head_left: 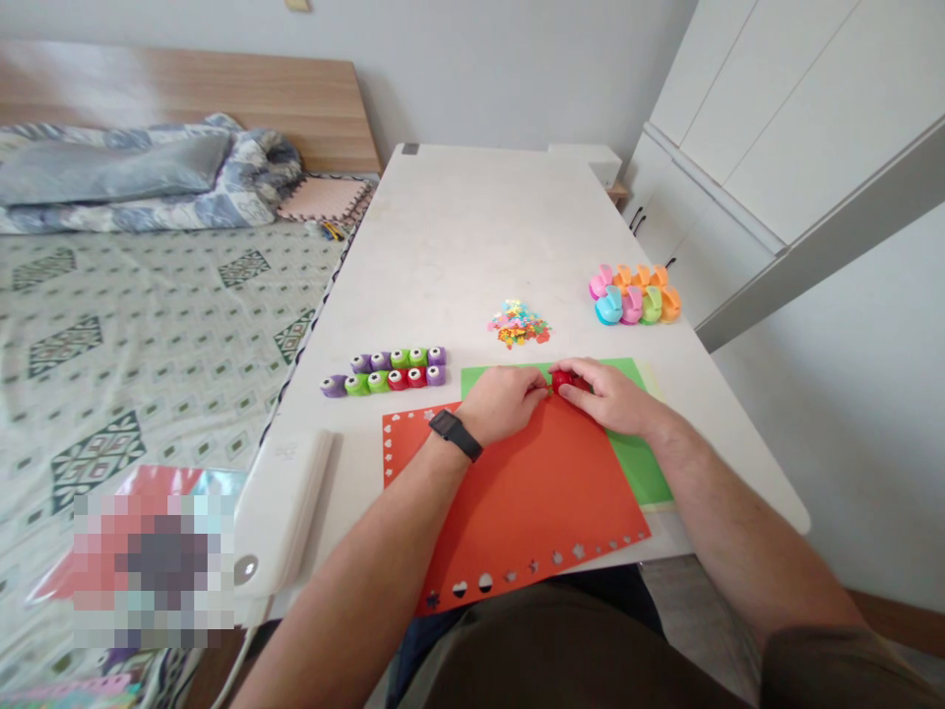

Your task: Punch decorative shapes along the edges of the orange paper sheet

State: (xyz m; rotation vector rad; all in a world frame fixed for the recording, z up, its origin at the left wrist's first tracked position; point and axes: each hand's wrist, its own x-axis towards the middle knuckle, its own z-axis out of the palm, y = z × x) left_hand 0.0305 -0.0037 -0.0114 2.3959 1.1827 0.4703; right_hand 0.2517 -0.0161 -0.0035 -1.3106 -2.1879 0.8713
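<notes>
A large orange sheet of paper (538, 483) lies at the near side of the table, with hearts, stars and other shapes cut along its left and near edges. My right hand (616, 396) is closed around a small red craft punch (562, 381) at the sheet's far edge. Beside it, my left hand (506, 402), with a black watch on the wrist, has thumb and fingers pinched at that edge; the fingers partly cover what they grip. Under the orange sheet shows a green sheet of paper (646, 473).
Small purple, green and red punches (399, 379) stand in two rows on the left. Colourful paper cutouts (519, 325) form a pile beyond the hands. Larger pastel punches (636, 305) stand at right. A white device with a cable (284, 512) lies at the table's left edge, beside a bed (184, 325).
</notes>
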